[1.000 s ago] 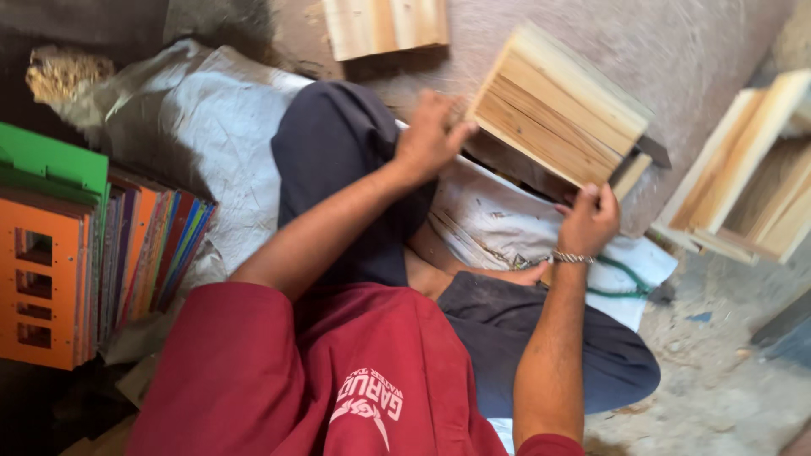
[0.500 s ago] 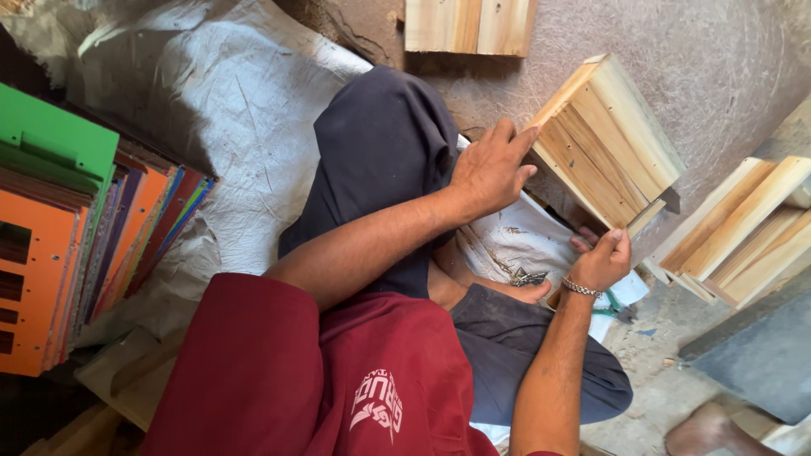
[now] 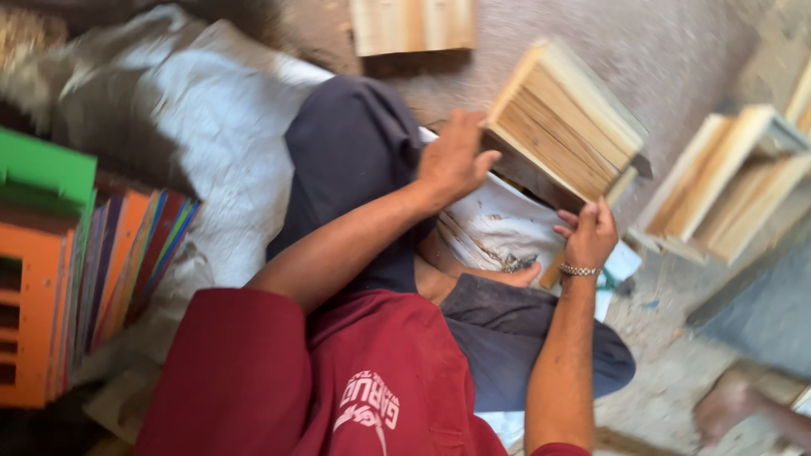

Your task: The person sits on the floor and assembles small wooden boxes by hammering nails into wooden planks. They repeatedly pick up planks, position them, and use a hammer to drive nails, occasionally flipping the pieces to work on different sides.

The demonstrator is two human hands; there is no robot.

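Since half a second ago the slatted wooden box has tipped a little further over the lap, and the right hand has shifted from its lower corner to its underside; the view has swung slightly as well.

At the far left stands an orange slotted panel with a green board above it, and just beside them a row of coloured boards set on edge. A crumpled white sack is spread over the floor next to them, running under the dark trousers of the seated person, whose red shirt fills the lower middle.

The left hand reaches forward over the knee, fingers spread and curled onto the near left corner of the slatted wooden box, gripping its edge. That box is held tilted in the air above the lap, slats facing the camera. Below it a stained white cloth lies across the thighs. The right hand, with a metal bracelet at the wrist, is partly closed against the lower edge of the box, fingers bent up under it; whether it also holds a tool cannot be told.

Up top lies a plain wooden piece. To the right, an open wooden frame rests on the concrete floor, and a bare foot of another person shows at the lower right.
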